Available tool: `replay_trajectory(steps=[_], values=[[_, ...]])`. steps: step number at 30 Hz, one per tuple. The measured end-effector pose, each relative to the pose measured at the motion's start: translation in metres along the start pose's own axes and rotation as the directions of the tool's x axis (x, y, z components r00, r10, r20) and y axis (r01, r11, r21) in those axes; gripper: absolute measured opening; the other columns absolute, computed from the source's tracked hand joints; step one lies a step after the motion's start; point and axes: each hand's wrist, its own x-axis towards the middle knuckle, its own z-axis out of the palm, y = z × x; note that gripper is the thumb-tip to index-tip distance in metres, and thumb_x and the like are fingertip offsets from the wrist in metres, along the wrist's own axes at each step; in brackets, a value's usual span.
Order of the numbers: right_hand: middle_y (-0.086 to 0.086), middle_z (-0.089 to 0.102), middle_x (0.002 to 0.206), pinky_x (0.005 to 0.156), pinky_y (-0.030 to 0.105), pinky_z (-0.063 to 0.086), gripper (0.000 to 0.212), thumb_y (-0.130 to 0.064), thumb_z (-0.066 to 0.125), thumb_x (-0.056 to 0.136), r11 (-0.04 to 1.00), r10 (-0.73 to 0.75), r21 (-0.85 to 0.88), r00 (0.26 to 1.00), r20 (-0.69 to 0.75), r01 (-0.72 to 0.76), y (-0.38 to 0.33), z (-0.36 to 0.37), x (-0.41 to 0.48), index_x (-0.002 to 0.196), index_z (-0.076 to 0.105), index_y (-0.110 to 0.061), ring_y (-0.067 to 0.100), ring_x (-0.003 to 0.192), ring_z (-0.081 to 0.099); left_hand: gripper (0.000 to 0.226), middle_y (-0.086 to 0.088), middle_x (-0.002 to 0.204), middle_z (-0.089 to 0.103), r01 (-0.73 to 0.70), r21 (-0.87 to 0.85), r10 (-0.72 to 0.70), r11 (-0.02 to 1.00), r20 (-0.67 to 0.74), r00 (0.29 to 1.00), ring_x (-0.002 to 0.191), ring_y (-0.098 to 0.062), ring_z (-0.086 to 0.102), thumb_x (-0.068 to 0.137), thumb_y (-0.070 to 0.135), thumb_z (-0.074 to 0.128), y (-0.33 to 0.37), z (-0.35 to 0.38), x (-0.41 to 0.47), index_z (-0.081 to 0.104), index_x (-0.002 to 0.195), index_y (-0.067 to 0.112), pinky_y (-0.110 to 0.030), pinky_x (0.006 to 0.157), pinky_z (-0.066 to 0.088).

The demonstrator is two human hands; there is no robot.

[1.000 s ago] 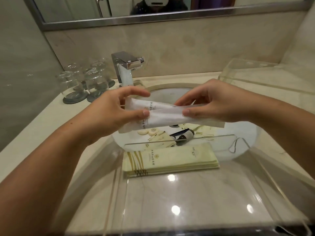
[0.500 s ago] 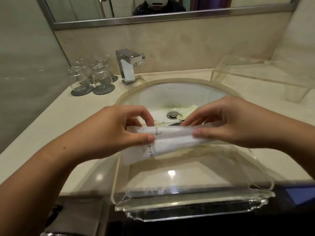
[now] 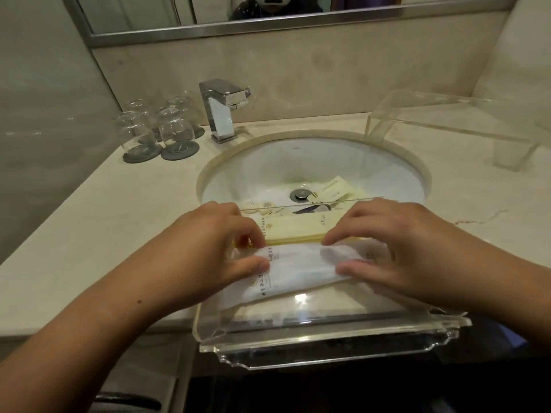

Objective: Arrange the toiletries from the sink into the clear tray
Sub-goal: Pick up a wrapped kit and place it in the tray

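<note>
White sachet (image 3: 298, 269), pinched at both ends inside the clear tray (image 3: 328, 347).
We held it with our left hand (image 3: 208, 248) and right hand (image 3: 387, 248), thumbs against fingers, just in front of the yellow packets (image 3: 298, 229); further toiletries (image 3: 331, 193) lay in the sink (image 3: 253, 171); the tray sat on the surface (image 3: 89, 234).

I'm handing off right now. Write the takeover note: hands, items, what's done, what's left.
Left hand and right hand: each pinches an end of the white packet, held low in the clear tray at the counter's front edge.
In the tray: a stack of cream packets behind the white one.
Done: cream stack placed. White packet nearly down; release not visible.
Left in the sink: round soaps, a dark tube, cream sachets near the drain.
</note>
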Motion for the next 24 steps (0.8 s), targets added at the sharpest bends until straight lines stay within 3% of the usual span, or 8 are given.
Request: replay_trajectory(steps=[4,10,16,19,24], values=[[-0.02,0.059,0.108,0.085,0.03,0.05,0.041,-0.061,0.065,0.079,0.999,-0.031,-0.024,0.998,0.053,0.033,0.003,0.003,-0.008,0.115,0.069,-0.042,0.003,0.1,0.058,0.035,0.028,0.095,0.057,-0.058,-0.015,0.057,0.998,-0.057,0.997,0.094,0.005,0.052,0.08,0.071,0.055,-0.002,0.001,-0.013,0.065,0.105,0.048,-0.021,0.077,0.046],[-0.021,0.056,0.107,0.082,0.031,0.052,0.029,-0.055,0.063,0.084,0.996,-0.06,-0.062,0.997,0.049,0.063,0.003,0.007,-0.007,0.109,0.069,-0.041,0.004,0.095,0.059,0.055,0.03,0.113,0.053,-0.1,0.096,0.096,0.99,0.038,0.995,0.103,0.004,0.049,0.071,0.084,0.051,-0.002,0.002,-0.024,0.056,0.116,0.053,-0.028,0.087,0.048],[-0.016,0.061,0.095,0.078,0.023,0.04,0.01,-0.038,0.071,0.084,0.986,-0.118,-0.12,0.992,-0.04,0.113,-0.002,0.009,-0.007,0.093,0.072,-0.033,0.005,0.087,0.058,0.037,0.026,0.105,0.054,-0.131,0.112,0.133,0.985,-0.013,0.991,0.099,-0.003,0.052,0.077,0.074,0.053,0.004,0.003,-0.025,0.058,0.103,0.048,-0.03,0.086,0.049],[-0.014,0.063,0.09,0.076,0.025,0.042,0.007,-0.031,0.073,0.084,0.98,-0.159,-0.138,0.983,-0.09,0.146,-0.004,0.008,-0.007,0.091,0.073,-0.029,0.006,0.084,0.059,0.029,0.024,0.102,0.054,-0.135,0.087,0.138,0.987,-0.025,0.99,0.097,-0.004,0.053,0.079,0.068,0.054,0.004,0.004,-0.023,0.058,0.097,0.046,-0.032,0.086,0.049],[-0.013,0.065,0.093,0.075,0.026,0.043,0.013,-0.037,0.068,0.086,0.991,-0.092,-0.113,0.984,-0.154,0.075,0.001,0.0,0.001,0.094,0.075,-0.03,0.005,0.082,0.058,0.024,0.024,0.098,0.054,-0.101,0.015,0.102,0.995,-0.106,0.989,0.097,-0.003,0.052,0.083,0.065,0.054,-0.003,-0.004,-0.013,0.059,0.097,0.047,-0.026,0.08,0.044]])
